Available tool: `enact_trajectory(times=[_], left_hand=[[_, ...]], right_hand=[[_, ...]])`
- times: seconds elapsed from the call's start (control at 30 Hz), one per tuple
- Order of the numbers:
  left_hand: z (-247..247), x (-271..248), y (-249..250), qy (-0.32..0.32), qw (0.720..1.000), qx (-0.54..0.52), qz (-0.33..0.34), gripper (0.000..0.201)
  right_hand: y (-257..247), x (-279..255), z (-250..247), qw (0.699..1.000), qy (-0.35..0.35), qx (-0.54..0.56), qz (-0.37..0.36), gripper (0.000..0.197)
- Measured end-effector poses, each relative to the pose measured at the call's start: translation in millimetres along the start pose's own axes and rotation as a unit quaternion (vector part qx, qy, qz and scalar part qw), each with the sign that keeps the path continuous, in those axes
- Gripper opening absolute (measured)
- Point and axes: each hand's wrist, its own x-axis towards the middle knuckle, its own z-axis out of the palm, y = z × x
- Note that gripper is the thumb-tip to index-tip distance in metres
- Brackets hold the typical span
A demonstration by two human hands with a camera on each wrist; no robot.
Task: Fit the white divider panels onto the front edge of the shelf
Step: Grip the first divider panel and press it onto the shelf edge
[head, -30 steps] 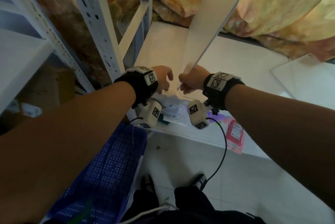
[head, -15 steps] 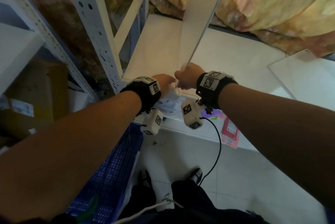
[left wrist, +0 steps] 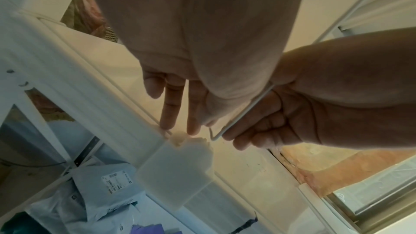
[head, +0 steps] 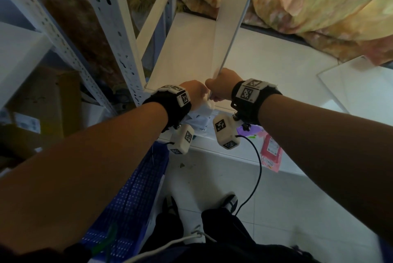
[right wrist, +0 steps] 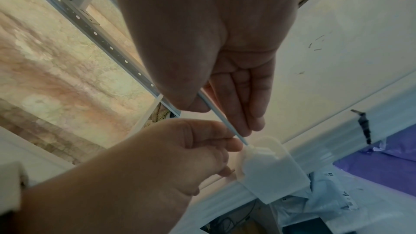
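A white divider panel (head: 231, 18) stands on edge over the white shelf (head: 185, 54), leaning back. My right hand (head: 221, 86) pinches its lower front corner, thumb on one face and straight fingers (right wrist: 243, 104) on the other. The panel's thin edge (left wrist: 243, 113) ends just above a translucent clip (left wrist: 178, 172) on the shelf's front lip. My left hand (head: 197, 92) is right beside it. Its index and middle fingers (left wrist: 171, 109) are straight, with their tips touching the shelf at the top of the clip (right wrist: 268, 166).
A slotted steel upright (head: 110, 28) rises just left of my hands. A second panel (head: 361, 84) lies flat on the shelf at the right. Yellow patterned cloth (head: 308, 1) hangs behind. Packets (head: 270, 147) lie on the lower shelf, and a blue crate (head: 131, 199) stands on the floor.
The panel's lower corner has come down to the clip on the front lip. My left hand has closed in on the right hand.
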Motion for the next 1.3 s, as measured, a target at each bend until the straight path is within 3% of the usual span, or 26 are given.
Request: enact_trajectory(times=[0.33,0.53,0.67,0.8,0.93,1.13,1.3], left_hand=[[3.5,8.4,-4.2,-0.021,1.000,-0.008,-0.014,0.029],[3.9,8.6,-5.5,0.000,1.000,0.007,-0.014,0.027],[3.8,8.2,-7.3,-0.003,1.000,0.013,-0.009,0.026],[11.7,12.1,-1.4,-0.029,0.999,0.033,-0.018,0.045],[10.9,16.3,4.5,-0.029,0.998,0.046,-0.013,0.038],[18.9,24.0,-4.2,-0.018,0.998,0.059,0.013,0.054],[16.4,26.6,-8.2,-0.029,0.998,0.040,0.025,0.042]], right_hand=[[1.0,-1.8,4.1,1.000,-0.003,0.005,-0.005,0.031],[-4.8,-4.0,4.3,0.996,-0.040,-0.080,-0.009,0.031],[-8.7,-1.0,4.1,0.995,-0.053,-0.077,-0.028,0.032],[-6.3,2.1,1.8,0.995,-0.064,-0.077,-0.023,0.031],[0.5,4.7,3.6,0.995,-0.066,-0.070,-0.013,0.031],[4.2,5.0,2.7,0.996,-0.070,-0.056,-0.009,0.031],[4.2,7.0,2.7,0.994,-0.079,-0.069,-0.012,0.031]])
